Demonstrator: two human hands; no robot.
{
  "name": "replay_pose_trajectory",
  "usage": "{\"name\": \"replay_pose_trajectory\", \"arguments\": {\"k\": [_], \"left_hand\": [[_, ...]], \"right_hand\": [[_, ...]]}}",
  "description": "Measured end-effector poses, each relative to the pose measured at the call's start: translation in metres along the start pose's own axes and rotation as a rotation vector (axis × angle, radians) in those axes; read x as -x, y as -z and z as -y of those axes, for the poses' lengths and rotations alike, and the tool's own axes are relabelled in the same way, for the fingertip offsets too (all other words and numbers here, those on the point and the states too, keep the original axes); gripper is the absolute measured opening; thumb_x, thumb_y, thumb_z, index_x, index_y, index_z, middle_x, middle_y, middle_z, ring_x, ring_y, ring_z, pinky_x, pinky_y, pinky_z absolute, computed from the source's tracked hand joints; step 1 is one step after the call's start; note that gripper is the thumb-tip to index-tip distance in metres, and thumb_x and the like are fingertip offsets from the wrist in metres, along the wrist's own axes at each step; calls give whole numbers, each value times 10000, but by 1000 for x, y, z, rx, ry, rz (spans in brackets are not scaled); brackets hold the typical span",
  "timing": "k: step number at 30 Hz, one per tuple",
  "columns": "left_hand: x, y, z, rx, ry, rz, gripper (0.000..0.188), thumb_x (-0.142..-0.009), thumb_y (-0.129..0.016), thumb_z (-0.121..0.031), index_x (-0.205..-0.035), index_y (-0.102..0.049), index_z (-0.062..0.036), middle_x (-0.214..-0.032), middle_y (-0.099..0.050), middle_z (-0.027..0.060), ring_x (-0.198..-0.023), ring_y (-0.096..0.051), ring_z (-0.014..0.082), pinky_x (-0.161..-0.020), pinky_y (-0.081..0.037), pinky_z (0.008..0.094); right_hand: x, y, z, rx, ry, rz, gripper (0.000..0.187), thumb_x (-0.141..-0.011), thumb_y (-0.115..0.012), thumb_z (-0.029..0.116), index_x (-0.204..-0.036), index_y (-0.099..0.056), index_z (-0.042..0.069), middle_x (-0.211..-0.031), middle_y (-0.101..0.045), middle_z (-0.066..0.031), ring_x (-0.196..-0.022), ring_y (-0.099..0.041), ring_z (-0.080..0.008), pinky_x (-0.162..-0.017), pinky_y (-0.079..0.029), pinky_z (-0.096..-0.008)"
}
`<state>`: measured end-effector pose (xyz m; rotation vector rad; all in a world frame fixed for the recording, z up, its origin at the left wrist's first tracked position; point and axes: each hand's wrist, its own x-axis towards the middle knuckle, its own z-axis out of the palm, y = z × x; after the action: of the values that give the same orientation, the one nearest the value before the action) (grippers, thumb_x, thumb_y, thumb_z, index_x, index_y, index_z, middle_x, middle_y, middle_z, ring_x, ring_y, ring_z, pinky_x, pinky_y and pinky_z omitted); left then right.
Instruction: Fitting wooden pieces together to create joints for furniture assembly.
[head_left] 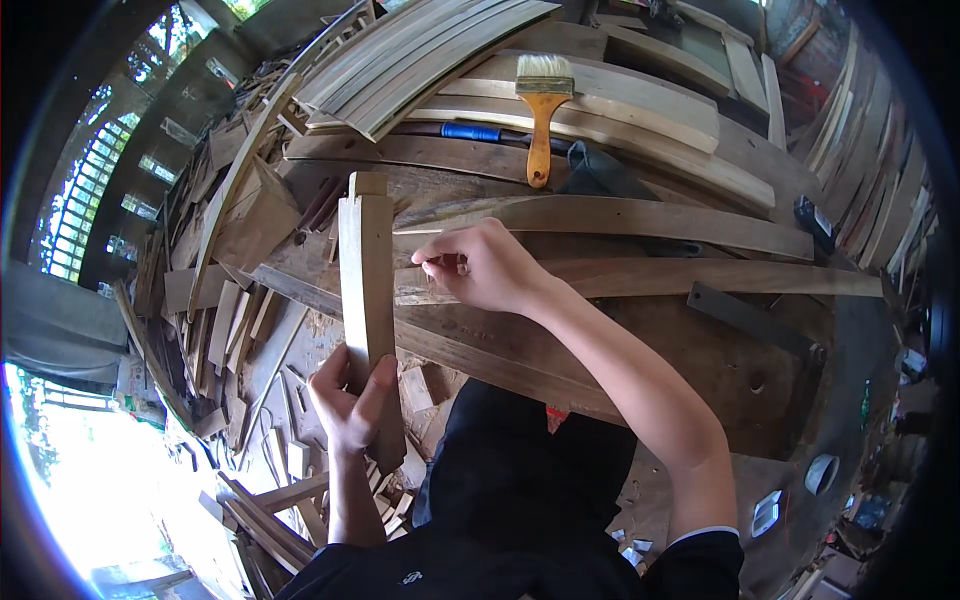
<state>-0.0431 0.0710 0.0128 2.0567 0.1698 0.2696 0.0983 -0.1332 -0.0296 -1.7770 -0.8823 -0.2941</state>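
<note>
My left hand (347,408) is wrapped round the lower part of a pale wooden piece (366,265), holding it nearly upright at the bench's front edge. The piece's top end narrows into a short stepped tenon. My right hand (488,268) hovers above the bench just right of the piece, apart from it. Its fingers are curled in with thumb and index finger close together; whatever they may hold is too small to make out. Under and beyond that hand, two long curved wooden strips (650,214) lie across the workbench (650,350).
A wide paintbrush (544,110) with a wooden handle rests on stacked boards (640,100) at the back. Pale slats (430,60) are piled at the far left. A dark flat bar (750,318) lies at the right. Offcuts (240,320) litter the floor on the left.
</note>
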Motion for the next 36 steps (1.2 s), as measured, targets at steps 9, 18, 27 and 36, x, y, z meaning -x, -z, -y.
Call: {"name": "replay_pose_trajectory", "arguments": {"k": [9,18,27,36], "left_hand": [[3,1,0,1,-25,-6,341,-760,-797,-264,-744,-607,20,-593,-542,-10,-563,-438,49,-501,-314,249],[2,-1,3,-47,-34,15,322,-760,-791,-249,-744,-607,15,-582,-541,-12,-555,-431,52,-496,-311,248],[4,0,-1,-33,-26,1,325,-755,-795,-250,-733,-601,10,-586,-535,-15,-554,-423,50,-494,-306,248],[5,2,1,3,-12,-7,319,-761,-799,-236,-762,-608,19,-607,-539,-12,-572,-434,54,-505,-315,253]], "right_hand": [[1,-5,0,106,112,49,150,-833,-694,33,-954,-761,92,-844,-734,-63,-641,-673,-180,-610,-557,-314],[3,-9,3,123,141,37,136,-835,-682,37,-933,-750,103,-846,-715,-49,-662,-677,-209,-626,-560,-333],[1,-12,-4,145,200,-7,121,-828,-670,27,-924,-727,73,-835,-709,-72,-715,-684,-236,-650,-561,-361],[-2,-5,3,102,25,57,175,-828,-704,64,-997,-733,96,-728,-691,-73,-593,-647,-187,-586,-519,-320]]}}
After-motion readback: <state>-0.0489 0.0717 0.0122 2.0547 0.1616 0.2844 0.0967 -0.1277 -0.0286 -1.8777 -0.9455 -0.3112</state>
